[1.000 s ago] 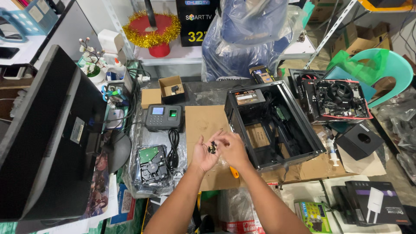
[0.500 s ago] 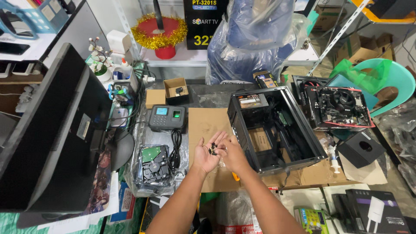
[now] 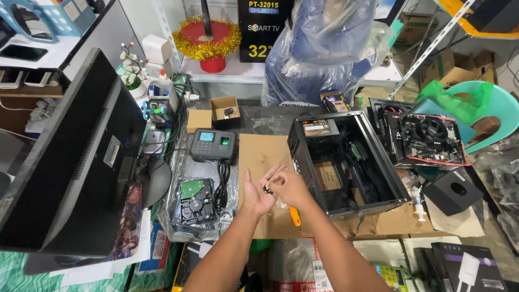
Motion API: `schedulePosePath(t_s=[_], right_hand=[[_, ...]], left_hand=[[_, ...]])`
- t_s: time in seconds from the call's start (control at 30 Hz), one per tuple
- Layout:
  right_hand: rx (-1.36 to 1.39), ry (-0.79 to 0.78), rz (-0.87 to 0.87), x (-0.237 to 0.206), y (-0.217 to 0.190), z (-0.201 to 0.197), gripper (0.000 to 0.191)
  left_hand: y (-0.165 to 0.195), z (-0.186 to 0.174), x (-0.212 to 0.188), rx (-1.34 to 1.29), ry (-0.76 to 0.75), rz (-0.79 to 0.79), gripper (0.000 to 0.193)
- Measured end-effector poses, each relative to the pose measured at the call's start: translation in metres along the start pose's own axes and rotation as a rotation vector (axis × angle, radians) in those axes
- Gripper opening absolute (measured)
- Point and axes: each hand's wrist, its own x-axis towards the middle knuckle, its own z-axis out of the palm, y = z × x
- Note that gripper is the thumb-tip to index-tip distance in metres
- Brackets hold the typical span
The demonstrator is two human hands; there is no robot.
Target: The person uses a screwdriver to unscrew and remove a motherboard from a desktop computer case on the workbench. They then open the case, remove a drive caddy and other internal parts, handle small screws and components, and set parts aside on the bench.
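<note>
Head view looks down on a few small dark screws (image 3: pixel 267 188) lying in the cupped palm of the left hand (image 3: pixel 258 192), which is held open, palm up, fingers spread and pointing away over the bench. Against them comes the right hand (image 3: pixel 289 186), its fingertips pinched narrow on the screws in the left palm; whether one is actually gripped between them is too small to tell. Both hands hover above a flat sheet of brown cardboard (image 3: pixel 259 154) spread on the workbench. Just below the right wrist an orange screwdriver handle (image 3: pixel 294 217) pokes out on the cardboard. To the right of the hands, close by, an open black computer case (image 3: pixel 346 162) lies on its side with its interior showing. Beyond it, farther right, sits a motherboard (image 3: pixel 430 138) with a round cooler fan, and nearer the person a small black box (image 3: pixel 451 192) and a white syringe (image 3: pixel 417 201). To the left of the hands rests a bare hard drive (image 3: pixel 194 201) on clear plastic, with a coiled black cable (image 3: pixel 221 181) beside it and a grey fingerprint terminal (image 3: pixel 212 144) behind. A large black monitor (image 3: pixel 70 162) stands at the far left.
</note>
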Motion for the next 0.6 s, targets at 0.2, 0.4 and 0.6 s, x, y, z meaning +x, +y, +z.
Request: schedulePosePath(t_s=[0.2, 0.4, 0.6], right_hand=[[-0.234, -0.039, 0.0, -0.01, -0.031, 0.002, 0.019], [-0.219, -0.067, 0.039, -0.008, -0.027, 0.003, 0.019], [-0.111, -0.053, 0.017, -0.001, 0.0, 0.007, 0.018]], left_hand=[[-0.001, 0.011, -0.003, 0.013, 0.135, 0.01, 0.117], [-0.004, 0.015, 0.0, 0.008, 0.113, 0.013, 0.116], [-0.001, 0.013, 0.001, -0.003, 0.121, 0.022, 0.115]])
